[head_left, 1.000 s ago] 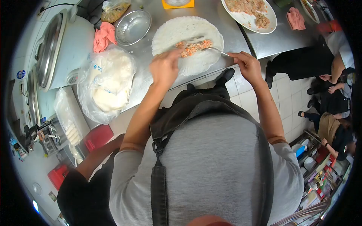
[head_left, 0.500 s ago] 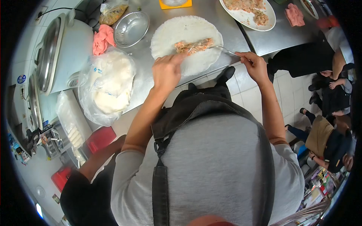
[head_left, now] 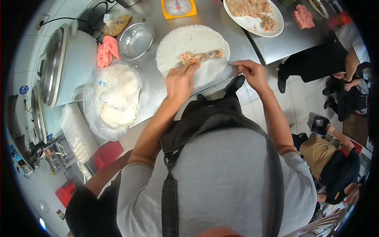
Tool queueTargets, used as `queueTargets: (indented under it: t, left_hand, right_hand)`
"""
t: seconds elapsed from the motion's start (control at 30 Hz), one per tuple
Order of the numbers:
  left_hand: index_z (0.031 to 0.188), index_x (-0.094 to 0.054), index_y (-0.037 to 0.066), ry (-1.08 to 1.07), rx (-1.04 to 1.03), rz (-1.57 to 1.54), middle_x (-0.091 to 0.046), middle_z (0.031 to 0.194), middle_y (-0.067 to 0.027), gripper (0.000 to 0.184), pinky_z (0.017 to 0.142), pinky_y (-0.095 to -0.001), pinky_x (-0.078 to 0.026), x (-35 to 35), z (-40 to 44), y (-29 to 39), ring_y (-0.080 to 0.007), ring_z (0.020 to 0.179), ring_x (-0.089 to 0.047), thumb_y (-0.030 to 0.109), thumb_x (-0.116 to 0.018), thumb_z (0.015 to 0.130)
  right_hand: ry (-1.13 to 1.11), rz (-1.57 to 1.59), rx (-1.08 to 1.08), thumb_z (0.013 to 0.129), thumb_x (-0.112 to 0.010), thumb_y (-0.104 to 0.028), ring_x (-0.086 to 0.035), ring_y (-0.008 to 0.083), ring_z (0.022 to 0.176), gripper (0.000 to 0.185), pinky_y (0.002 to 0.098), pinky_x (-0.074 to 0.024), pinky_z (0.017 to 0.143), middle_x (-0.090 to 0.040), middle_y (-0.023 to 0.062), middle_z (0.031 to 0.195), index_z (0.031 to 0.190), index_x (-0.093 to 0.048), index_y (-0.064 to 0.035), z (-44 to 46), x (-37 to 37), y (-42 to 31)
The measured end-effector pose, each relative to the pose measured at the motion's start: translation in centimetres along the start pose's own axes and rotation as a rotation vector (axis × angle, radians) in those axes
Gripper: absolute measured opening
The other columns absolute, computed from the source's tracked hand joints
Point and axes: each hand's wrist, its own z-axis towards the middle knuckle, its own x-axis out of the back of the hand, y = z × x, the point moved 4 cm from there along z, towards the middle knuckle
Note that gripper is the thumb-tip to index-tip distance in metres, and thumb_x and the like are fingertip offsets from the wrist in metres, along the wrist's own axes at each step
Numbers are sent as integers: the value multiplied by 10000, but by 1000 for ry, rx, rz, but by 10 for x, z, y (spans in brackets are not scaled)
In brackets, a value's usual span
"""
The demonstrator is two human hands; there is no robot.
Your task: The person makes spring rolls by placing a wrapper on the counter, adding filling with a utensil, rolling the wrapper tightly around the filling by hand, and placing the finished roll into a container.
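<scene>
A round white wrapper sheet (head_left: 169,45) lies flat on the steel counter, bearing a strip of orange-flecked filling (head_left: 191,57). My left hand (head_left: 180,83) rests over the wrapper's near edge, fingers stretched toward the filling's left end and touching beside it. From the right, my right hand (head_left: 254,74) pinches the thin handle of a metal spoon (head_left: 226,61), whose head lies in the filling. Left of the wrapper, a clear plastic bag (head_left: 114,98) holds a stack of more white sheets.
A metal bowl (head_left: 136,40), a pink cloth (head_left: 107,52) and a large pot (head_left: 75,63) stand on the left. Behind the wrapper is a yellow scale (head_left: 179,8); a white plate of filling (head_left: 252,27) sits at right. Another person (head_left: 319,65) stands beyond it.
My right hand and the spoon have shifted left, and the handle lies lower. My left hand stays by the filling. The view has tilted, showing more of the scale.
</scene>
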Motion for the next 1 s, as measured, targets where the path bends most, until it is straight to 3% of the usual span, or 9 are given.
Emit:
queueTargets:
  t: [0.13, 0.3, 0.53, 0.67, 0.73, 0.83, 0.9, 0.97, 1.0]
  left_hand:
    - [1113, -777, 145, 103, 99, -162, -758, 996, -115, 275, 766, -399, -537, 4, 14, -19, -294, 901, -712, 35, -676, 882]
    - [1112, -775, 175, 1, -17, -59, -766, 1002, -80, 416, 779, -422, -526, -6, 16, -7, -279, 898, -710, -34, -641, 778]
    - [1141, -771, 179, 32, 36, -139, -698, 790, -63, 395, 740, -419, -521, 33, -6, -21, -286, 764, -678, -6, -677, 805]
    - [1141, -769, 179, -38, -31, 50, -694, 789, -76, 422, 735, -414, -523, 33, -23, -39, -290, 762, -677, -17, -660, 783]
    - [1184, -763, 196, 6, 43, 13, -751, 930, -103, 454, 741, -415, -537, 54, -19, -33, -301, 792, -698, -42, -624, 824]
    - [1187, -767, 215, -103, -29, 169, -754, 921, -105, 459, 716, -412, -546, 48, -21, -27, -307, 778, -701, -36, -628, 828]
    - [1180, -771, 207, -76, -35, 167, -753, 903, -102, 448, 690, -405, -544, 56, -25, -39, -304, 759, -698, -35, -631, 830]
    - [1174, -775, 200, -62, -51, 158, -752, 885, -100, 437, 665, -398, -541, 62, -25, -49, -301, 739, -696, -34, -634, 833]
    - [1162, -781, 199, -106, 209, -34, -758, 921, -102, 434, 700, -405, -538, 68, -23, -58, -304, 755, -690, -30, -647, 818]
  right_hand:
    - [-71, 221, 27, 926, -679, -46, -705, 167, 797, 256, 302, -540, 741, -766, 65, 928, 1147, -783, -121, -3, 4, 12]
    - [8, -7, -29, 919, -668, -25, -718, 190, 804, 267, 306, -550, 760, -765, 88, 914, 1135, -788, -126, -8, 23, 2]
    - [-11, 86, 85, 924, -676, -38, -681, 186, 731, 264, 314, -521, 671, -748, 83, 899, 1142, -785, -139, -8, 6, -9]
    - [33, 36, 67, 928, -659, -32, -685, 201, 736, 277, 315, -533, 685, -742, 84, 905, 1149, -783, -144, -7, -9, -20]
    - [6, 108, 75, 926, -659, -34, -687, 204, 735, 283, 314, -536, 688, -741, 84, 904, 1155, -781, -147, -9, -12, -17]
    - [-7, 103, 117, 920, -660, -36, -688, 211, 726, 302, 322, -537, 683, -729, 81, 881, 1172, -775, -155, -15, -12, -32]
    - [30, -85, 110, 920, -662, -46, -694, 219, 746, 278, 340, -538, 682, -721, 74, 875, 1149, -780, -151, -10, -9, -35]
    - [14, -36, 94, 916, -662, -49, -695, 233, 758, 273, 355, -538, 679, -717, 73, 880, 1138, -780, -155, -11, -5, -29]
    - [-17, 13, 87, 911, -662, -52, -696, 247, 770, 268, 370, -538, 677, -713, 72, 885, 1127, -779, -159, -14, -5, -26]
